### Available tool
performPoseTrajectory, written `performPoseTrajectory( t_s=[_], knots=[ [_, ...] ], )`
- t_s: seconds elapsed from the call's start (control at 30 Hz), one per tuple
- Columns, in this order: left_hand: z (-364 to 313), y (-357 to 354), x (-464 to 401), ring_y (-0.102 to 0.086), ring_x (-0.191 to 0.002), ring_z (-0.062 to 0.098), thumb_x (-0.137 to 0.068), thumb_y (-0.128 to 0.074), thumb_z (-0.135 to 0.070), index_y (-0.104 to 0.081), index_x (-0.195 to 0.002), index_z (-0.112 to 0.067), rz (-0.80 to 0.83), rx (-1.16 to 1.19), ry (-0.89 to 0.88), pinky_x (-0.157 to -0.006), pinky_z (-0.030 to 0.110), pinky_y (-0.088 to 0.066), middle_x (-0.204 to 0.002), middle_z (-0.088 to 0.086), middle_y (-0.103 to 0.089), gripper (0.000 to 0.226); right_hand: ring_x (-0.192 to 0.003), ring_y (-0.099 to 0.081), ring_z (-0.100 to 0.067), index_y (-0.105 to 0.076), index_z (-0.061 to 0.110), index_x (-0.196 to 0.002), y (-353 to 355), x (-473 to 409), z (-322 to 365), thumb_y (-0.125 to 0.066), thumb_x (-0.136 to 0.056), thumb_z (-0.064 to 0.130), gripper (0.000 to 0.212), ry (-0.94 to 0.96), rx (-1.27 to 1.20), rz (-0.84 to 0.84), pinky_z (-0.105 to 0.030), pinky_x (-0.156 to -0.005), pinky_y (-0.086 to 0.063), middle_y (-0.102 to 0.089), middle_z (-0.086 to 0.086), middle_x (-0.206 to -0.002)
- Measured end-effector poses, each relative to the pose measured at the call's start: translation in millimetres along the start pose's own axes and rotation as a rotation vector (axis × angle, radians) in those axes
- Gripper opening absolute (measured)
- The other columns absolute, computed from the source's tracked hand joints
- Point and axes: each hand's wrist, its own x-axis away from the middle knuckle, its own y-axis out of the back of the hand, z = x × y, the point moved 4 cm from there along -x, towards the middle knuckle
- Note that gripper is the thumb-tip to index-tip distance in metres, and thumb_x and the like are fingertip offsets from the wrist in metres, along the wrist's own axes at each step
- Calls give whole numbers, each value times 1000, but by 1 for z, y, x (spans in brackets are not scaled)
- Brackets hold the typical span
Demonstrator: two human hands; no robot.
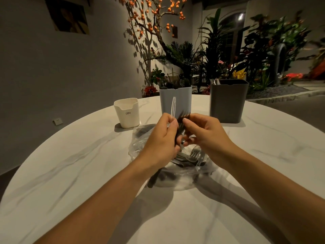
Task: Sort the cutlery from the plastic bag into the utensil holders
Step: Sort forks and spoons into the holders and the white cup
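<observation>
— On the round white table point(70, 173), what sits at ten o'clock?
— A small white cup point(127, 112). Next, at twelve o'clock, a light blue holder point(182, 101), then a dark gray holder point(227, 101) at one o'clock.
— And the hands?
— The left hand point(161, 143) pinches a clear plastic knife point(173, 108), sticking up, and also holds a dark fork point(181, 122). The right hand point(204, 131) has its fingers curled onto that dark fork too.
— Where's the bag?
— The plastic bag point(140, 143) lies under both hands, at the middle, with forks and spoons point(192, 156) inside.
</observation>
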Motion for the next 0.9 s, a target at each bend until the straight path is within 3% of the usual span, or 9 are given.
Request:
performPoseTrajectory(
  t_s=[0.1, 0.17, 0.27, 0.43, 0.6, 0.67, 0.8, 0.9],
  knots=[
    [-3, 0, -2, -49, -53, 2, -109, -31, -33, -46, -101, -16, -43, -33, -20, -49, 14, -41, -76, 5, -52, 23, -78, -72, -20, -71, 15, -105, 0, -3, 9, -62, -96, 19, 13, 9, 25, -8, -27, -65, -59, -74, -6, -88],
    [-9, 2, -4, -49, -53, 2, -110, -29, -31, -45, -100, -15, -51, -11, -20, -49, 14, -42, -78, 6, -55, 25, -80, -73, -18, -71, 14, -108, 1, -8, 17, -63, -96, 14, 14, 32, 62, -7, -29, -69, -60, -75, -6, -91],
    [-20, 6, -9, -52, -53, 9, -111, -25, -32, -43, -101, -12, -56, 73, 22, -47, 21, -43, -79, 9, -61, 28, -78, -72, -11, -67, 16, -111, 4, -16, 32, -60, -96, 6, 19, 77, 117, -15, -20, -65, -56, -74, -2, -92],
    [-44, 11, -25, -51, -53, 13, -111, -25, -28, -41, -101, -10, -71, 136, 33, -49, 24, -40, -78, 11, -62, 27, -80, -71, -15, -67, 16, -106, 10, -35, 61, -61, -94, 1, 20, 141, 172, -6, -18, -63, -55, -73, -1, -92],
    [-60, 20, -48, -54, -64, 13, -111, -29, -26, -47, -97, -11, -97, 134, -9, -55, 22, -43, -81, 6, -68, 27, -80, -70, -2, -70, 19, -104, 18, -63, 86, -68, -91, 5, 19, 223, 282, -65, -18, -72, -57, -74, 6, -89],
    [-65, 24, -60, -53, -69, 14, -111, -29, -26, -47, -96, -12, -119, 120, -11, -58, 22, -44, -83, 6, -67, 27, -81, -68, 3, -70, 19, -109, 18, -74, 92, -69, -90, 6, 22, 246, 330, -67, -17, -74, -56, -72, 10, -90],
    [-72, 26, -84, -59, -74, 15, -111, -31, -23, -48, -92, -15, -136, 128, -36, -67, 28, -46, -82, 4, -67, 27, -88, -68, -3, -62, 28, -120, 21, -94, 101, -67, -92, 4, 37, 288, 407, -140, -23, -83, -57, -69, 10, -97],
    [-78, 37, -103, -57, -89, 21, -109, -34, -24, -52, -86, -15, -187, 76, -56, -77, 31, -45, -95, 11, -64, 31, -87, -68, -5, -54, 30, -123, 26, -106, 109, -61, -92, -4, 47, 349, 428, -188, -16, -75, -57, -66, 3, -98]
  ],
)
